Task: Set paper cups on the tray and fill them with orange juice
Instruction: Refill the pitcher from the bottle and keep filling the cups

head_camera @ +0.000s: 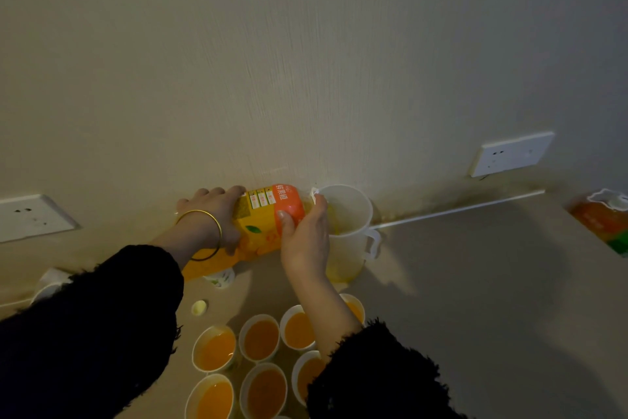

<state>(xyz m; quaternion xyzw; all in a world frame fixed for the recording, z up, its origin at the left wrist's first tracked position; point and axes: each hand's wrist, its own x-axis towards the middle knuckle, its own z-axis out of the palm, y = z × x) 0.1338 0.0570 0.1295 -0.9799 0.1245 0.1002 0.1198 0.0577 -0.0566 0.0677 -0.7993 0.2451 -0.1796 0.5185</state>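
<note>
**Kid:** Two hands are busy! What are the fingers doing?

**Friend:** The left hand (pixel 210 215) curls its fingers round the bottom end of the juice bottle (pixel 261 218). The right hand (pixel 304 235) grips it near the mouth.

**Kid:** Where is the bottle?

**Friend:** It is tipped on its side, with its mouth over the clear jug (pixel 353 215) by the wall. Nearer us, paper cups (pixel 261 339) full of orange juice stand close together on the table (pixel 458 265).

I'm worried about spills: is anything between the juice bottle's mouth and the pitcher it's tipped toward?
Nothing visible. The juice bottle, gripped by the left hand and right hand, is tipped with its mouth end at the rim of the pitcher; the right hand wraps only the neck.
</note>
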